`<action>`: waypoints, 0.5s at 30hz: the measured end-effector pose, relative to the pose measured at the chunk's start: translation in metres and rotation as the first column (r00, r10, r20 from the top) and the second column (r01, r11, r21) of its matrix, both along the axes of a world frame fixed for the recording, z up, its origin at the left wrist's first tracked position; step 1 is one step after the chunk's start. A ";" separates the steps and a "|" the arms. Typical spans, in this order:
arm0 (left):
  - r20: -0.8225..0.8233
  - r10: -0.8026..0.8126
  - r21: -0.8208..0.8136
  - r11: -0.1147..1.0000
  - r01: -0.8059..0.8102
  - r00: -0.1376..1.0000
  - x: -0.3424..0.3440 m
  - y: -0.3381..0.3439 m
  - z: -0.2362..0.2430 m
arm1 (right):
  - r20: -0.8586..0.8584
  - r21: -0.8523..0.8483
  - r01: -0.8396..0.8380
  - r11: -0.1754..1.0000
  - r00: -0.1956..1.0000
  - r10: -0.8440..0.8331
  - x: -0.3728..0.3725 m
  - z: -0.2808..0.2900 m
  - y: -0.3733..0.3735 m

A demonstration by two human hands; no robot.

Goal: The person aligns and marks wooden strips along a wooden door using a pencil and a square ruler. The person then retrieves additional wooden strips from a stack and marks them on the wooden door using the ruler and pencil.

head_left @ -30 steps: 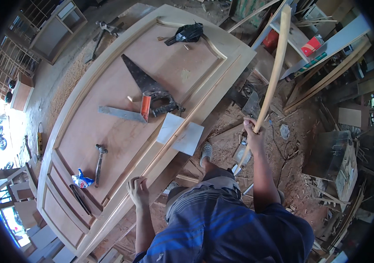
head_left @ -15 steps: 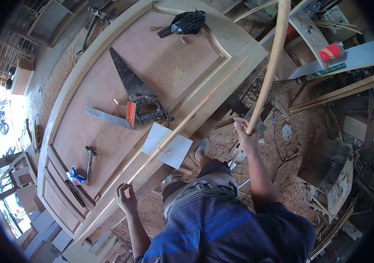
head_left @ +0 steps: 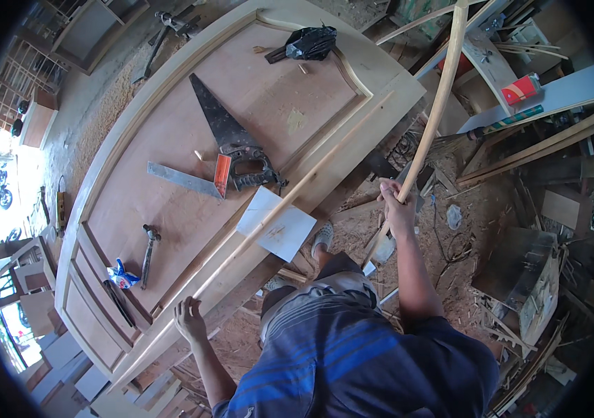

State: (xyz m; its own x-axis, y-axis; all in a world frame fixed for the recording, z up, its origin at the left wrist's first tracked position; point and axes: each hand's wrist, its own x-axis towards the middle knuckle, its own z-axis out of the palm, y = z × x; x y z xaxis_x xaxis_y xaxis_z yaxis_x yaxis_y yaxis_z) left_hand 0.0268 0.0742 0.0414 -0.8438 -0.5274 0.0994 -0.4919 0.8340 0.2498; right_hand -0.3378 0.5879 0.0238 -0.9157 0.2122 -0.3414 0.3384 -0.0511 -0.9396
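Lath [head_left: 442,95], pale and bowed, is gripped by right hand [head_left: 398,209]; left hand [head_left: 189,320] curled, hold unclear.

On my head, the left of two fisheye cameras looks steeply down past my shirt [head_left: 352,355], nearest the lens, taking in my left hand [head_left: 190,319], right hand [head_left: 398,209] and the wooden panel [head_left: 199,224]; its wide round view bends straight edges toward the rim.

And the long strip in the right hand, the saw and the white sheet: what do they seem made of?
Long strip: probably wood, apparently unpainted; tan, slightly streaked.
Saw blade: likely steel, dark and blotchy; its black handle could be plastic or painted wood.
White sheet: flat, smooth-looking, faintly marked; board, plastic or tile, I cannot tell.
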 end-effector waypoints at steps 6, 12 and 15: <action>0.065 -0.081 0.116 0.990 0.073 0.995 -0.007 -0.030 0.009 | -0.076 0.034 0.035 0.999 0.997 -0.032 0.010 0.003 0.001; 0.029 -0.034 0.121 0.992 0.031 0.999 -0.006 -0.025 0.014 | -0.008 0.028 0.022 0.999 1.000 -0.021 0.010 0.019 -0.008; 0.025 -0.019 0.068 0.998 0.017 0.999 0.004 -0.015 0.016 | -0.116 0.033 0.031 0.999 0.993 -0.027 0.008 -0.014 -0.004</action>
